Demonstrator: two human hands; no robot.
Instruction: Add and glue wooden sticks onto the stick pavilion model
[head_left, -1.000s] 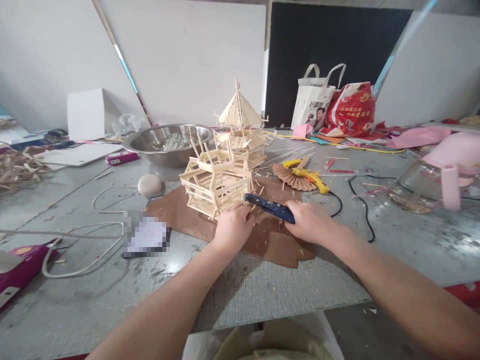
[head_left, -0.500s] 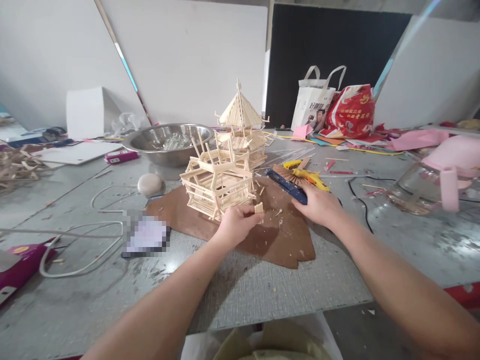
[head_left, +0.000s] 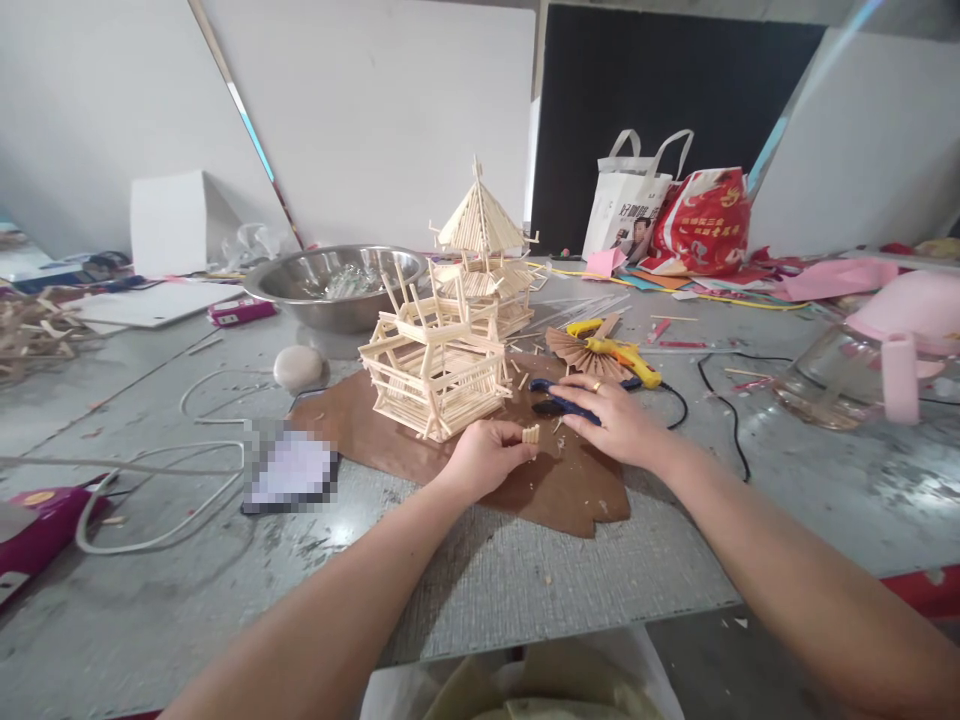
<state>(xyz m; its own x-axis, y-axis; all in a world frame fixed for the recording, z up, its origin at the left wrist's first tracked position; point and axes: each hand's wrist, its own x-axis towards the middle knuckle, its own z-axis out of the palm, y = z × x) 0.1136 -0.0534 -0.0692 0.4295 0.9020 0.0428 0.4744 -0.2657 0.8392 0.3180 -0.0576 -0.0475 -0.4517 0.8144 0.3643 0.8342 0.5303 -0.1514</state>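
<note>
A small row of short wooden sticks (head_left: pixel 531 434) is pinched in the closed fingers of my left hand (head_left: pixel 486 460), just in front of the stick-built pavilion frame (head_left: pixel 435 375). My right hand (head_left: pixel 619 420) lies over a pair of dark blue pliers (head_left: pixel 568 397), its fingers around them; their two near-parallel arms show apart at the left end. Both pliers and frame rest on a brown mat (head_left: pixel 555 500). Behind the frame stands a finished-looking stick tower (head_left: pixel 480 225) with a pointed roof. A yellow glue gun (head_left: pixel 626 358) lies beside a folded paper fan (head_left: pixel 581 350).
A steel bowl (head_left: pixel 330 310) with clear pieces stands behind left, near a whitish rounded object (head_left: pixel 298 368). A glass jug (head_left: pixel 825 385) with a pink lid is at right. Cables (head_left: pixel 724 410) cross the table. Bags (head_left: pixel 701 225) and paper scraps lie at the back.
My right hand has moved left and lowered the pliers onto the mat, uncovering more of the glue gun. My left hand has shifted slightly right with the short sticks.
</note>
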